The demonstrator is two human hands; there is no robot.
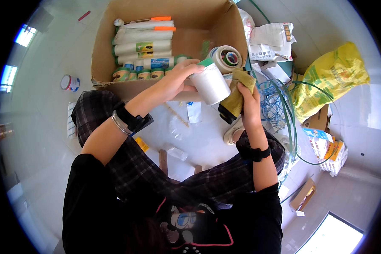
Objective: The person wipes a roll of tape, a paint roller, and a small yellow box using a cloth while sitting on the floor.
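My left hand (184,76) grips a short, thick roll of clear plastic film with a green tape edge (211,84) near its top, tilted over the front right of a cardboard box (139,90). Close beside it, my right hand (250,101) holds a bunched olive-yellow cloth (238,90) with a dark lower end. Inside the box, long white film rolls (143,47) lie stacked at the left, some with orange ends. Short green-topped rolls (157,73) stand along the front wall. Rolls of tape (225,58) rest in the right front corner.
At the right are a white printed bag (270,41), a yellow plastic bag (333,77), tangled blue cord (271,101) and loops of green hose (289,117). A small can (70,83) stands on the floor at left. Plastic scraps (177,153) lie between my legs.
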